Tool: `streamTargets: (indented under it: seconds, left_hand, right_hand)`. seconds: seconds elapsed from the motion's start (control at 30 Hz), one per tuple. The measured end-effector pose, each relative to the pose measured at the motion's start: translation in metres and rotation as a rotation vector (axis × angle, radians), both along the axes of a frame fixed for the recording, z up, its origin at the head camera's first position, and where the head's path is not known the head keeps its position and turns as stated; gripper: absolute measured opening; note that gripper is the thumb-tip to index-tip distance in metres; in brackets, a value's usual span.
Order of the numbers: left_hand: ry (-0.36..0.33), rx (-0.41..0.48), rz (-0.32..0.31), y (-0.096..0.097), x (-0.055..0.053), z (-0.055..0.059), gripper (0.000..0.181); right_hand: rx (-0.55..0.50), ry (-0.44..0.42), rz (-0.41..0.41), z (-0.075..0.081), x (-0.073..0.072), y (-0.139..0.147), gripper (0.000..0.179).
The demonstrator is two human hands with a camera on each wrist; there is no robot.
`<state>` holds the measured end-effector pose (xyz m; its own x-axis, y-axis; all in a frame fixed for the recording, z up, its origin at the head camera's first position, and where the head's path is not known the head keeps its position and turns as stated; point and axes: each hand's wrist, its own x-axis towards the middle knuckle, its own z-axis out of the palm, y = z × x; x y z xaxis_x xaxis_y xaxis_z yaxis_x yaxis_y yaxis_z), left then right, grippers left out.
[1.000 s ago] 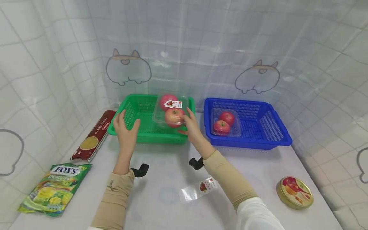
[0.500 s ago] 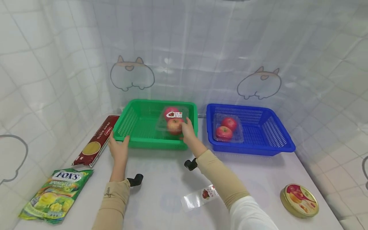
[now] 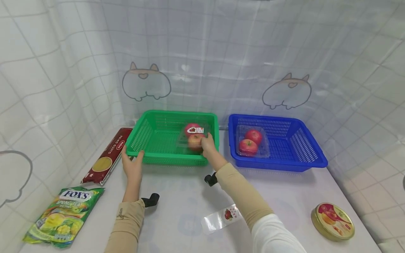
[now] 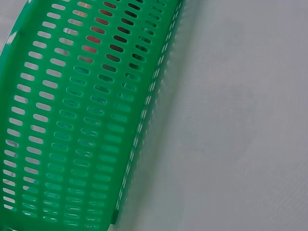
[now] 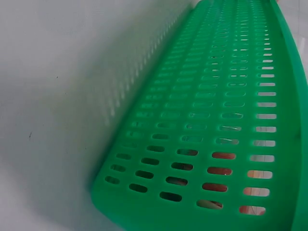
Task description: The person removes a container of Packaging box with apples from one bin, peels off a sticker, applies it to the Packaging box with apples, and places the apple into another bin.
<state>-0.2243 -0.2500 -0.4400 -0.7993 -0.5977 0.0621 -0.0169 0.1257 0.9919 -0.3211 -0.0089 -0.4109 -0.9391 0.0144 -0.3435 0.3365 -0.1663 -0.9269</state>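
Inside the green basket (image 3: 158,154), at its right end, sits a clear plastic box of apples (image 3: 195,137) with a label on its lid. My right hand (image 3: 210,147) reaches over the front rim and holds the box by its near right corner. Part of the box is hidden behind that hand. At the basket's front left corner, my left hand (image 3: 133,167) grips the rim, thumb on the front and fingers on the left side. Both wrist views show the perforated front wall of the green basket (image 4: 72,120) close up; neither shows a hand clearly.
A blue basket (image 3: 272,163) stands to the right, with another clear box of apples (image 3: 252,142) in it. At left lie a red pasta pack (image 3: 109,154) and a green candy bag (image 3: 64,214). A label strip (image 3: 219,219) and a round tin (image 3: 333,221) lie nearer.
The box of apples has gone down into the green basket with my right hand and shifted slightly right. My left hand has moved from above the basket down to its front left corner.
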Motion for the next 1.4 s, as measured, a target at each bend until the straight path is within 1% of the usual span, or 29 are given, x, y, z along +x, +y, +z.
streamTargets:
  seconds: [0.07,0.2,0.23,0.3,0.37,0.47,0.53,0.57,0.63,0.67,0.7,0.77,0.8,0.9,0.97,1.03,1.07,1.13,1.17,1.27,1.33,1.4]
  left_hand:
    - [-0.001,-0.006,-0.001,0.001,0.000,0.000,0.073]
    - [-0.007,-0.014,-0.016,0.004,-0.001,0.001,0.072]
    - [-0.006,-0.016,-0.023,0.005,-0.002,0.001,0.072]
    - [-0.005,-0.017,-0.034,0.007,-0.004,0.002,0.072]
    - [-0.008,-0.016,-0.039,0.010,-0.006,0.002,0.072]
    - [-0.008,-0.018,-0.038,0.011,-0.007,0.002,0.072]
    - [-0.010,-0.017,-0.037,0.012,-0.007,0.003,0.072]
    - [-0.008,-0.018,-0.037,0.011,-0.007,0.003,0.072]
    - [-0.011,-0.012,-0.037,0.011,-0.007,0.004,0.073]
    - [-0.013,-0.009,-0.037,0.011,-0.007,0.004,0.073]
    - [-0.016,-0.004,-0.035,0.010,-0.008,0.005,0.073]
    - [-0.023,-0.001,-0.031,0.009,-0.008,0.005,0.074]
    - [-0.027,-0.003,-0.029,0.008,-0.008,0.006,0.074]
    - [-0.033,-0.021,-0.019,0.007,-0.007,0.007,0.074]
    - [-0.042,-0.043,-0.004,0.007,-0.006,0.008,0.075]
    - [-0.064,-0.074,0.029,0.009,-0.004,0.009,0.076]
    - [-0.074,-0.093,0.051,0.010,-0.003,0.010,0.077]
    - [-0.098,-0.137,0.098,0.013,-0.001,0.012,0.079]
    - [-0.107,-0.158,0.123,0.015,0.000,0.013,0.079]
    - [-0.110,-0.230,0.188,0.023,0.004,0.019,0.080]
    - [-0.111,-0.279,0.213,0.030,0.005,0.024,0.080]
    - [-0.108,-0.329,0.229,0.037,0.006,0.029,0.080]
  right_hand:
    - [0.003,0.005,-0.018,-0.034,-0.030,0.000,0.065]
    - [-0.005,-0.015,-0.072,-0.111,-0.102,0.002,0.064]
    - [-0.003,-0.022,-0.084,-0.118,-0.109,0.004,0.064]
    - [-0.004,-0.031,-0.097,-0.121,-0.111,0.007,0.064]
    - [0.017,-0.021,-0.096,-0.114,-0.106,0.010,0.064]
    - [0.040,-0.005,-0.085,-0.094,-0.090,0.012,0.065]
    - [0.093,0.045,-0.093,-0.082,-0.081,0.011,0.066]
    - [0.090,0.058,-0.087,-0.065,-0.067,0.012,0.068]
    - [0.133,0.091,-0.084,-0.037,-0.044,0.011,0.068]
    - [0.137,0.107,-0.070,-0.020,-0.029,0.012,0.068]
    - [0.146,0.117,-0.053,-0.007,-0.018,0.012,0.068]
    - [0.150,0.120,-0.003,0.023,0.007,0.015,0.069]
    - [0.160,0.130,0.015,0.027,0.010,0.015,0.069]
    - [0.188,0.183,0.062,0.052,0.033,0.019,0.068]
    - [0.198,0.240,0.075,0.057,0.042,0.023,0.067]
    - [0.223,0.296,0.079,0.058,0.047,0.026,0.066]
    - [0.237,0.317,0.082,0.059,0.049,0.028,0.065]
    - [0.269,0.368,0.085,0.054,0.050,0.032,0.064]
    - [0.283,0.387,0.084,0.055,0.052,0.034,0.064]
    - [0.333,0.446,0.073,0.058,0.058,0.042,0.061]
    - [0.347,0.491,0.061,0.057,0.060,0.049,0.060]
    - [0.368,0.517,0.052,0.057,0.062,0.056,0.058]
